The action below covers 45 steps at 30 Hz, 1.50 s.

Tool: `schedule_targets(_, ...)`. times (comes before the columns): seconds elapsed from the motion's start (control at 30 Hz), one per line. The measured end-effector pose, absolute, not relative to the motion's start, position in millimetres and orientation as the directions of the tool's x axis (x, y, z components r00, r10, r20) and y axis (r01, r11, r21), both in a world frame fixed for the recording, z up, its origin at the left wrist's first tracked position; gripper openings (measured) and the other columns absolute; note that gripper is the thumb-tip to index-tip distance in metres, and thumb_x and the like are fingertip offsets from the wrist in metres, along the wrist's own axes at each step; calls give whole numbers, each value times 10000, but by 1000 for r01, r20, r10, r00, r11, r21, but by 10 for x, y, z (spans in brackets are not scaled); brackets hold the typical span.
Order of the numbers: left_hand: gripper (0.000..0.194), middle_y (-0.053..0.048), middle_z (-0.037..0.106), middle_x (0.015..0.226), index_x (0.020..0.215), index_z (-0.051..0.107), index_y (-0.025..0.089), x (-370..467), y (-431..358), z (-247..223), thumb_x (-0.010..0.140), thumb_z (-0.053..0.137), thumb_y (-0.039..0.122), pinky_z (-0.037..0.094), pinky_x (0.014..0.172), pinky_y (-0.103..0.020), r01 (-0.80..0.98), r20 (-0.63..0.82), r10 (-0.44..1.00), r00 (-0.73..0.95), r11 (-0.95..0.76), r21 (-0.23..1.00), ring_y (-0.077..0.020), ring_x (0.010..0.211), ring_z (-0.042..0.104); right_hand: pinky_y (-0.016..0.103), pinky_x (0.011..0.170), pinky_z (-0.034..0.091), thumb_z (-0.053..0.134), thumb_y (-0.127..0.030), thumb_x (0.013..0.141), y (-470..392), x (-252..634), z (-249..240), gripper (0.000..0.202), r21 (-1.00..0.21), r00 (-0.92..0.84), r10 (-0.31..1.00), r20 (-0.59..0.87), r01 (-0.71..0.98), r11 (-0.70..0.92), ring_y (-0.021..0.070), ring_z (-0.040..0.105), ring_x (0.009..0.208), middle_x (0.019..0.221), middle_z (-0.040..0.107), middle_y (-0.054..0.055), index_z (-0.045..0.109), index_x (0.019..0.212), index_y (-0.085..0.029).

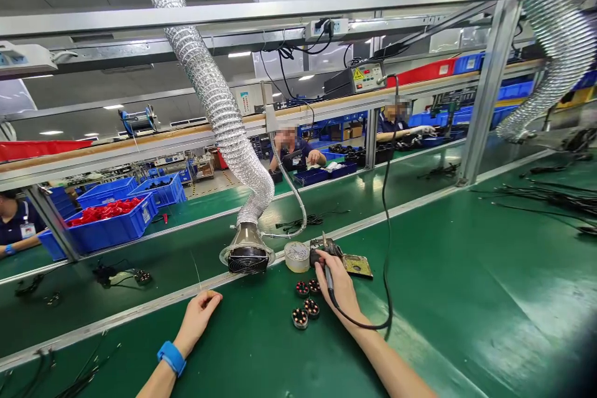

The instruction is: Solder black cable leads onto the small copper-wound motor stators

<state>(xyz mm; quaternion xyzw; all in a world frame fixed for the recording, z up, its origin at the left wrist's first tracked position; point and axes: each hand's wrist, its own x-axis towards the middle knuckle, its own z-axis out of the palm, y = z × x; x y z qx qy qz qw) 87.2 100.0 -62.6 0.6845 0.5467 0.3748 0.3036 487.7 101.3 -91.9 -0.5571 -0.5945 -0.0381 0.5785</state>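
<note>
My right hand (336, 280) is closed around the soldering iron (329, 278), whose black cable loops beside my forearm. It is at the iron stand (326, 245), next to a round tin (297, 257) and a yellowish sponge tray (357, 265). My left hand (204, 309), with a blue wristband (171, 358), pinches a thin wire (196, 270) that rises from the fingertips. Between the hands, several small round black parts with coppery contacts (300, 318) lie on the green bench (252, 348).
A fume extractor hood with a fan (247, 255) stands behind my hands under a silver duct (209, 87). Black cables (550, 199) lie right, more at lower left. Blue bins (112, 224) and a metal post (487, 87) stand beyond. People work across the bench.
</note>
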Motion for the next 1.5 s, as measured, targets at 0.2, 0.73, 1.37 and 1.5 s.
schedule_targets(0.2, 487, -84, 720, 941, 893, 725, 170, 899, 977, -581, 861, 584, 636, 469, 822, -345, 515, 180, 974, 138, -226, 827, -260, 902, 629, 387, 852, 568, 454, -330, 1006, 975, 4839, -862, 311, -608, 279, 629, 725, 689, 395, 237, 662, 957, 1077, 629, 100, 579, 1260, -202)
schedule_targets(0.73, 526, -55, 698, 794, 825, 731, 165, 1063, 856, -533, 856, 533, 651, 440, 670, -279, 657, 146, 977, 154, -212, 724, -212, 742, 605, 393, 856, 561, 453, -313, 1001, 857, 4788, -741, 309, -589, 283, 618, 734, 719, 369, 247, 665, 959, 1088, 637, 95, 587, 1263, -221)
schedule_targets(1.37, 359, -75, 706, 920, 958, 736, 238, 1110, 744, -568, 977, 436, 434, 429, 718, -320, 816, 315, 926, 207, -341, 467, -231, 800, 640, 383, 834, 552, 451, -376, 997, 740, 4651, -802, 324, -576, 136, 685, 716, 670, 469, 253, 668, 909, 1045, 658, 108, 593, 1240, -215)
schedule_targets(1.5, 327, -50, 724, 797, 984, 730, 249, 1128, 719, -585, 977, 452, 421, 391, 679, -306, 867, 243, 958, 150, -245, 433, -230, 733, 653, 373, 854, 535, 460, -386, 993, 707, 4671, -817, 327, -570, 111, 691, 714, 666, 482, 254, 669, 957, 1101, 664, 107, 589, 1246, -224)
